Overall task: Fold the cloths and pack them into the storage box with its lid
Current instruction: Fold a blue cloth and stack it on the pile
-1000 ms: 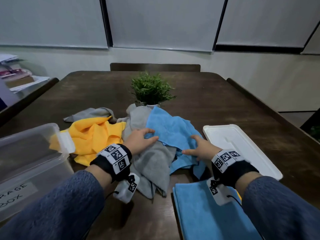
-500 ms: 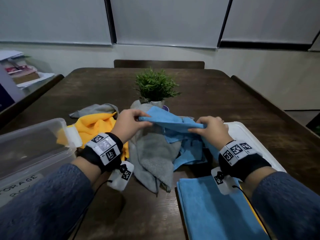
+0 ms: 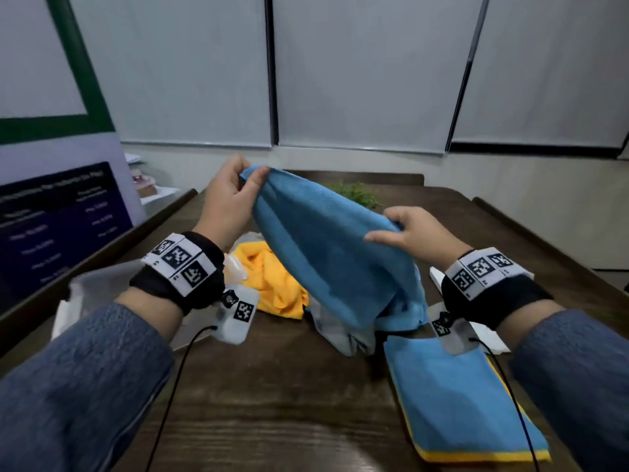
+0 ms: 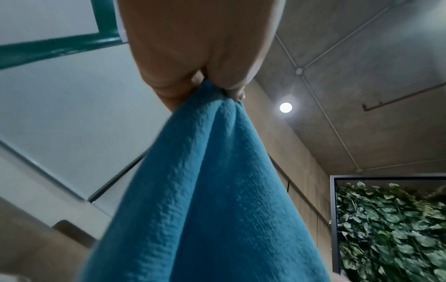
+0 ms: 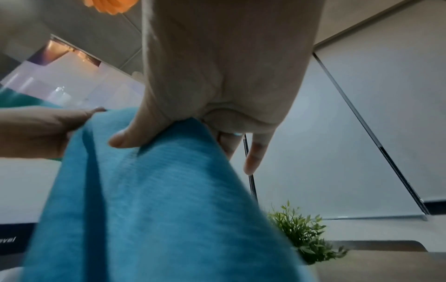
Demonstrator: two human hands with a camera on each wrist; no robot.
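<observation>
Blue cloth (image 3: 326, 253) pinched between both hands' fingers (image 3: 253, 178)

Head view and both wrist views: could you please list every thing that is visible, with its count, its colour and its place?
blue cloth: 1, blue, lifted above the table, its lower end hanging onto the pile
folded cloths: 1 stack, blue on top with a yellow edge below, near right of the table
yellow cloth: 1, yellow, crumpled, centre left
grey cloth: 1 in view, grey, under the blue cloth
storage box: 1, clear, left edge
lid: 1, white, right, mostly hidden
plant: 1, green, far behind the cloth
table: 1, dark wood
left hand: pinches a corner, the higher grip
right hand: holds the opposite edge
</observation>
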